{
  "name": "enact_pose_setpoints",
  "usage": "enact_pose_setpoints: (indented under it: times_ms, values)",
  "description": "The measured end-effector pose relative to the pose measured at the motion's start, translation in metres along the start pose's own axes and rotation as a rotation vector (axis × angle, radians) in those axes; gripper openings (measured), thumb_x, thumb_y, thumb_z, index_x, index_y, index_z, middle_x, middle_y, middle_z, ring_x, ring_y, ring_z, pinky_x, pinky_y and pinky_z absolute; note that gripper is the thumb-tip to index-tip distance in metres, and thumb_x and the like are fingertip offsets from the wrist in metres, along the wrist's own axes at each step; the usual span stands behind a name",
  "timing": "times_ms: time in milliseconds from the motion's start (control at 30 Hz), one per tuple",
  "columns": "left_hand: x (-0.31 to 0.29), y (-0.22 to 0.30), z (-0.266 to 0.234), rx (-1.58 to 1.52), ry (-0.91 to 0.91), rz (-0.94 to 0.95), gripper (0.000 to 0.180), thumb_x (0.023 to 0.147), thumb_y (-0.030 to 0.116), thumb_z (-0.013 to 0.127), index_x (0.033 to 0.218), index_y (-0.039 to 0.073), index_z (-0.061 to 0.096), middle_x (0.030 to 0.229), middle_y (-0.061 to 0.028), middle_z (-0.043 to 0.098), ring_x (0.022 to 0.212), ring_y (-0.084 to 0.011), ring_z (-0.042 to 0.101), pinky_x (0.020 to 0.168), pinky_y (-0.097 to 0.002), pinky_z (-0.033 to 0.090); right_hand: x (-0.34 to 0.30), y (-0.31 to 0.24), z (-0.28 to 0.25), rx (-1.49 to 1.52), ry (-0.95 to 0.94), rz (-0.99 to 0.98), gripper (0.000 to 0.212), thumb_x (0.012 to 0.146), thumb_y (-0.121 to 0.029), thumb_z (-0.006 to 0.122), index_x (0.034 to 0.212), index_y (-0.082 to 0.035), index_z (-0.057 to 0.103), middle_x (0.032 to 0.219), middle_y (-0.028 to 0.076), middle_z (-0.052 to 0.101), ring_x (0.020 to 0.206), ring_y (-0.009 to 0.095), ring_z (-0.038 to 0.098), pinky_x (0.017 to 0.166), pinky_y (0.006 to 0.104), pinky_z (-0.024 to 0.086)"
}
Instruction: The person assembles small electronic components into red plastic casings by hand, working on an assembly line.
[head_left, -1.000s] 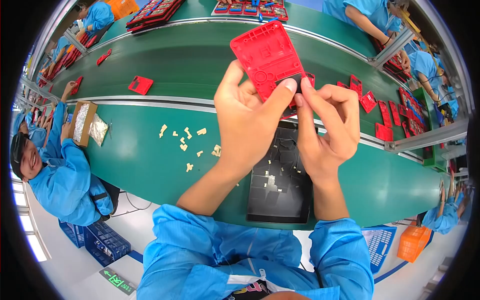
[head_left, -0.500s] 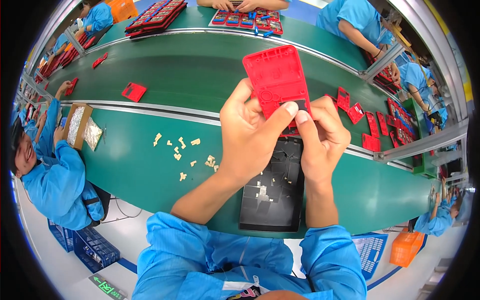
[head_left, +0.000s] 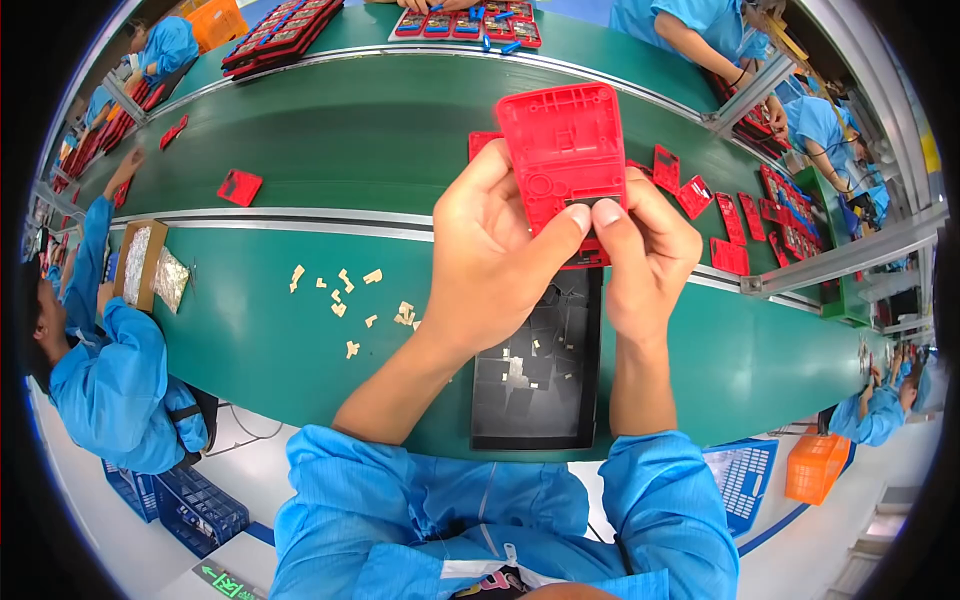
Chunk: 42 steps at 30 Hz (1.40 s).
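Observation:
A red plastic housing shell [head_left: 565, 145] is held up over the bench, its ribbed inner side facing me. My left hand [head_left: 490, 250] grips its left and lower part, and my right hand [head_left: 648, 255] grips the lower right edge. Both thumbs press side by side on a small dark piece [head_left: 582, 201] near the shell's lower end; the thumbs partly cover it. Below my hands a black tray [head_left: 530, 425] lies on the green bench, with several small pale bits inside. Left of the tray are scattered small cream-coloured pieces [head_left: 340, 309].
Beyond a metal rail runs a green belt [head_left: 350, 130] carrying red shells [head_left: 240, 187], several more at right [head_left: 730, 256]. A co-worker [head_left: 125, 370] sits at left beside a cardboard box [head_left: 150, 262]. A metal frame post [head_left: 850, 250] stands at right.
The shell is turned more upright in my hands, with both thumbs pressed on the dark piece. The whole view has shifted slightly. At left, the co-worker's arm and head have moved.

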<state>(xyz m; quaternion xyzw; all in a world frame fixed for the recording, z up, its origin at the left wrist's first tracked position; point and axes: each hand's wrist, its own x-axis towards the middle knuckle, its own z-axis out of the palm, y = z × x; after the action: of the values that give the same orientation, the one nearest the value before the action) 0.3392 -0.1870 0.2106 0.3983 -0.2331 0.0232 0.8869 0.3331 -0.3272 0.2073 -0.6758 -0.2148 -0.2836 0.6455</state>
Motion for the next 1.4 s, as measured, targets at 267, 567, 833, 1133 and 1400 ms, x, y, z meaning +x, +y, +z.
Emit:
enact_pose_setpoints:
  times_ms: [267,567,833,1133,1400]
  values:
    - [0.019,0.005,-0.024,0.192,0.077,0.040,0.039,0.090,-0.008,0.069,0.127,-0.007,0.058,0.119,-0.0141,0.070,0.108,-0.0188,0.069,0.097,-0.0338,0.057,0.007,0.003,-0.002,0.041,0.020,0.188,0.009,0.096,-0.001,0.068,0.102,0.004,0.072,0.090,0.004,0.070,0.081,0.007,0.061,0.071,0.0248,0.047]
    - [0.056,-0.034,-0.213,1.229,0.615,-0.086,0.052,0.084,0.013,0.074,0.130,-0.007,0.058,0.102,-0.0198,0.075,0.095,-0.0293,0.074,0.087,-0.0389,0.056,0.029,0.091,-0.085,-0.398,0.077,0.376,0.022,0.099,-0.015,0.062,0.106,0.001,0.075,0.089,0.007,0.074,0.075,0.010,0.063,0.066,0.0247,0.049]
    - [0.047,-0.040,-0.237,1.630,0.551,-0.049,0.051,0.088,0.018,0.073,0.131,-0.004,0.059,0.132,-0.0240,0.064,0.122,-0.0390,0.062,0.104,-0.0443,0.049,0.029,0.150,-0.045,-0.910,-0.431,0.499,0.061,0.092,-0.053,0.071,0.112,0.004,0.071,0.108,0.023,0.071,0.099,0.035,0.071,0.091,0.0409,0.054]
    - [0.052,-0.022,-0.156,1.293,0.463,0.106,0.030,0.092,0.022,0.071,0.115,0.001,0.070,0.113,-0.0191,0.069,0.099,-0.0329,0.069,0.093,-0.0406,0.053,0.039,0.178,-0.009,-1.187,-0.542,0.619,0.091,0.077,-0.051,0.081,0.132,0.013,0.048,0.140,0.034,0.044,0.112,0.050,0.066,0.096,0.0476,0.056]
    - [0.050,-0.034,-0.113,1.005,0.258,-0.022,0.051,0.094,0.028,0.074,0.130,-0.007,0.062,0.120,-0.0225,0.071,0.110,-0.0277,0.072,0.089,-0.0378,0.058,0.025,0.129,-0.040,-0.620,-0.458,0.340,0.072,0.075,-0.012,0.073,0.140,0.005,0.047,0.134,0.028,0.059,0.120,0.038,0.063,0.099,0.0438,0.051]
